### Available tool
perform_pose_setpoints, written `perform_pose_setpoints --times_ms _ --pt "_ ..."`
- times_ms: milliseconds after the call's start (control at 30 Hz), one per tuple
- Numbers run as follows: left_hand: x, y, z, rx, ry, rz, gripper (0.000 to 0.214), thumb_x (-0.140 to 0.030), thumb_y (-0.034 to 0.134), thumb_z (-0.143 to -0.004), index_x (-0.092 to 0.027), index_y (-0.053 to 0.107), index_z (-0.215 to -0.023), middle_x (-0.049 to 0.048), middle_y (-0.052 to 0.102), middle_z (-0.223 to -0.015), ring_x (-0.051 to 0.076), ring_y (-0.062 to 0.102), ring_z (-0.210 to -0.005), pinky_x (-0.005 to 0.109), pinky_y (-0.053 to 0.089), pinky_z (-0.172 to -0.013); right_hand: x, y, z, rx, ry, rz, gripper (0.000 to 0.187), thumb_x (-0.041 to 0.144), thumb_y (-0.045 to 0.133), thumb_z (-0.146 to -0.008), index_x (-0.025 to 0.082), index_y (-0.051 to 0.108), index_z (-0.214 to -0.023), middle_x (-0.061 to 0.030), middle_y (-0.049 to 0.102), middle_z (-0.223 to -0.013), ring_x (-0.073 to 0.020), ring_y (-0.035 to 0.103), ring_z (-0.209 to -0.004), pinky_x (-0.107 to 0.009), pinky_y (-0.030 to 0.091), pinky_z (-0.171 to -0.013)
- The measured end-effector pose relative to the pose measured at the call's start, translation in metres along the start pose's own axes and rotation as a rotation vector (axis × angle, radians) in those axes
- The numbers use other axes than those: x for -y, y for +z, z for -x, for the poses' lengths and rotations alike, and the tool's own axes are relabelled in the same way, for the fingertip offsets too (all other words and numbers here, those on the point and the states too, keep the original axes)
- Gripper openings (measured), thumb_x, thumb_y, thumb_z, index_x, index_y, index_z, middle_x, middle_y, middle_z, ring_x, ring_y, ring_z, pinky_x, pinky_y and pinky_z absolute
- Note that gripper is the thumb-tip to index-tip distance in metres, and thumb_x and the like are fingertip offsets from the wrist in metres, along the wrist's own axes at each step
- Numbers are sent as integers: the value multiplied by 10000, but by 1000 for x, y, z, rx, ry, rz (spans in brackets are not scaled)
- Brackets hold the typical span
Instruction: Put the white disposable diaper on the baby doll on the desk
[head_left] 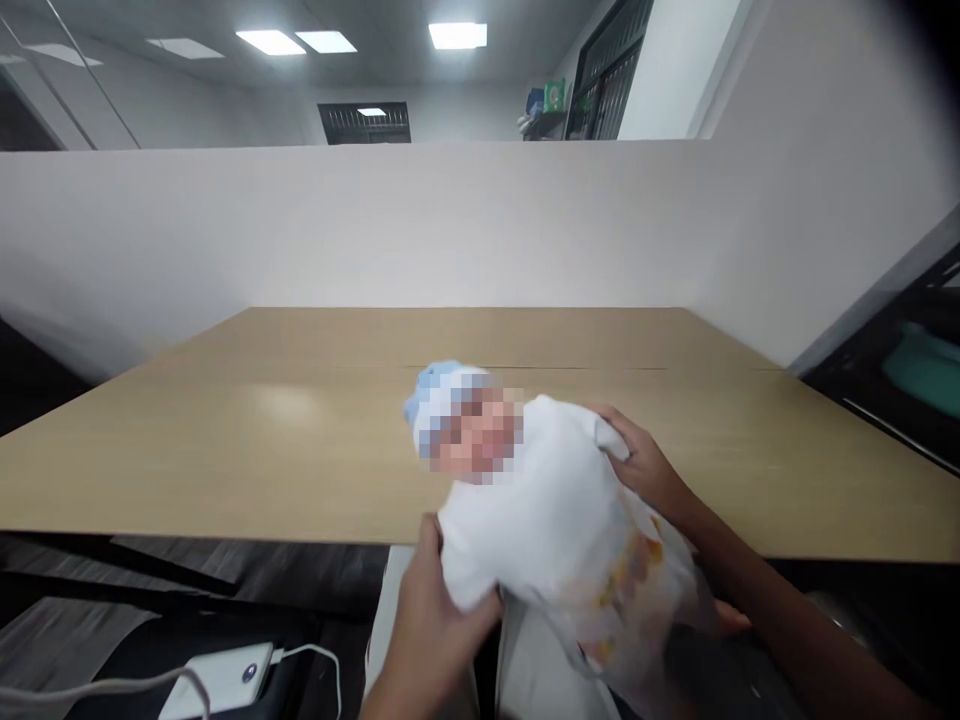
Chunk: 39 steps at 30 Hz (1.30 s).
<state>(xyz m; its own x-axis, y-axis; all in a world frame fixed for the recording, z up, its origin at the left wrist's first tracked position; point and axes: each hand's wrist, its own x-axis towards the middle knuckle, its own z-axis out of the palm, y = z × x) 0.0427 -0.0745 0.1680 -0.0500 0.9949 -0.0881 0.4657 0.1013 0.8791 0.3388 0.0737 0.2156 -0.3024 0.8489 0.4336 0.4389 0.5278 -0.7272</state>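
Note:
A baby doll (540,500) lies tilted between my hands, over my lap and the near edge of the table. It wears a light blue and white cap (435,395) and a white short-sleeved top (551,510). Sheer whitish material with an orange pattern (630,580) covers its lower part. My left hand (439,620) is closed on the sleeve nearest me. At the far sleeve, my right hand (641,460) grips the cloth between thumb and fingers. The face is blurred out, and the doll's arms do not show.
A light wooden table (225,440) spreads ahead, with a white partition (450,220) behind it. At lower left, a white power bank (221,680) with a cable rests on a black chair (150,645). Dark shelving (900,350) stands at the right.

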Motion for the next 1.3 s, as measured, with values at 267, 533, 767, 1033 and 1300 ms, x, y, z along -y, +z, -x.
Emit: perform_pose_setpoints --times_ms 267,533,767,1033,1300 --pt "63 -1 153 315 -227 -271 724 -455 771 -627 -496 557 -1318 15 754 -947 425 749 -967 518 574 -710 61 14 133 509 13 95 375 420 657 -969 322 680 -1329 -38 721 -1240 -268 645 -1166 -372 511 -1020" --pt "90 -16 177 446 -231 -519 553 -407 607 -861 -180 476 -1348 163 755 -1169 357 737 -1047 406 531 -877 5 90 189 602 172 250 419 403 576 -992 307 674 -1388 -90 714 -1335 -305 633 -1240 -518 452 -1098" --pt "27 -14 155 483 3 -941 647 -404 808 -828 -88 630 -1364 289 613 -1429 509 542 -1335 655 394 -1104 32 69 228 498 399 -98 330 523 587 -984 284 797 -1070 -59 793 -1063 -277 726 -971 -412 573 -857" --pt "15 46 78 641 669 -167 324 -403 634 -1019 -269 674 -1312 85 693 -1318 261 597 -1244 400 434 -1101 22 81 237 335 354 -52 268 403 563 -990 244 777 -1013 -50 798 -944 -272 740 -910 -409 555 -858" --pt "34 53 83 568 603 83 196 -386 719 -976 -210 733 -1060 82 744 -1130 238 610 -1129 366 443 -1031 -20 67 236 237 354 44 361 483 599 -973 209 714 -1177 -113 756 -1134 -282 708 -1049 -436 546 -968"
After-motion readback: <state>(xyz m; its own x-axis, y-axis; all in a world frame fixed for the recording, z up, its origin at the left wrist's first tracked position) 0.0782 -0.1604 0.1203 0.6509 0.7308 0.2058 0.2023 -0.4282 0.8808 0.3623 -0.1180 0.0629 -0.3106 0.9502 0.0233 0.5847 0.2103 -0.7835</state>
